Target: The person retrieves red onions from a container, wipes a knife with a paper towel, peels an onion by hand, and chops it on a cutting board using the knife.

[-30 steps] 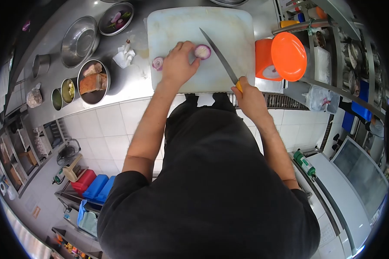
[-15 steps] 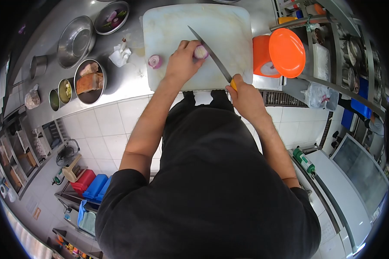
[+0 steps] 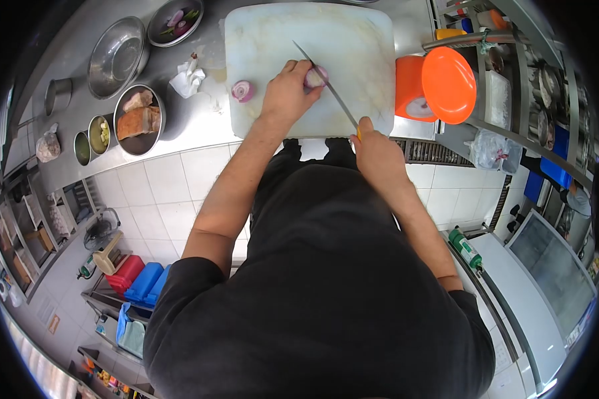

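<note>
On the white cutting board (image 3: 353, 33), my left hand (image 3: 289, 93) grips a red onion half (image 3: 315, 78) with its fingers curled round the left side. My right hand (image 3: 381, 151) is closed round the yellow handle of a long kitchen knife (image 3: 336, 96). The blade slants up and left, crossing the right part of the held onion; whether it has cut in I cannot tell. Another red onion half (image 3: 242, 91) lies on the board's left side, showing its rings.
An orange container (image 3: 409, 90) with a tilted orange lid (image 3: 449, 85) stands against the board's right side. To the left are a metal bowl of meat (image 3: 140, 122), small metal cups (image 3: 100, 135), a crumpled tissue (image 3: 188, 80), a bowl with onion pieces (image 3: 174, 23) and a large metal bowl (image 3: 116, 58).
The knife blade has shifted slightly against the held onion, now lying across its right part. My left hand stays on the onion. The whole view has moved a little.
</note>
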A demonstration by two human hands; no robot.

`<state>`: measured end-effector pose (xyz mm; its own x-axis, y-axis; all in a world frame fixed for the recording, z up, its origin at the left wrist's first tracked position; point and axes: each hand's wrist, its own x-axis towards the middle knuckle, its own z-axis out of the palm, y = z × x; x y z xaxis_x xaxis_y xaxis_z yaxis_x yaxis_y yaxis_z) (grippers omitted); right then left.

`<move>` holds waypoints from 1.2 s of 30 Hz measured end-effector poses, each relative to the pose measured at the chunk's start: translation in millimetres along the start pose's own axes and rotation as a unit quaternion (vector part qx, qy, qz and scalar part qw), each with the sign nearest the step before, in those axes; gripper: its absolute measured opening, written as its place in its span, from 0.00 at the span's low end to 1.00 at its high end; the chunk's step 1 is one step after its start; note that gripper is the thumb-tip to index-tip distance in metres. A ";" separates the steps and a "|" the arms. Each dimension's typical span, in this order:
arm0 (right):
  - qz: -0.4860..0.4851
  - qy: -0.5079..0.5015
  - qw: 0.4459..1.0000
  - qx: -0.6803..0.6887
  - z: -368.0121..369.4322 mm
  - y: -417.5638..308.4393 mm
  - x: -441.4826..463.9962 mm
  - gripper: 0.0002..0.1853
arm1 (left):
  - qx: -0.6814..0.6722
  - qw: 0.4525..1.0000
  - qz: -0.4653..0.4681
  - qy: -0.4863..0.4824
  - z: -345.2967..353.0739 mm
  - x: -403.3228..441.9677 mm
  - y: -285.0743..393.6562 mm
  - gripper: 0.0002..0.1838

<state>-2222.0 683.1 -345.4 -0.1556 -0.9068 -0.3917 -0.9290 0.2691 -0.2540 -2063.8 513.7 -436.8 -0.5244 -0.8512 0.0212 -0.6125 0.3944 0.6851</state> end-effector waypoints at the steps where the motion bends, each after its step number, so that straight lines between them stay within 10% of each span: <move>1: 0.004 -0.011 1.000 0.003 1.6 -1.2 4.7 0.14 | -0.003 1.000 0.001 0.001 -0.4 0.0 -0.1 0.25; 36: 0.017 -0.029 0.998 0.046 10.2 7.1 46.0 0.15 | -0.002 0.999 -0.020 -0.037 -5.0 10.7 2.0 0.29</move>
<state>-2232.3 646.6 -374.2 -0.1635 -0.8771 -0.4517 -0.8883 0.3300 -0.3194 -2067.6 503.6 -431.6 -0.5415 -0.8385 -0.0607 -0.6317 0.3582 0.6874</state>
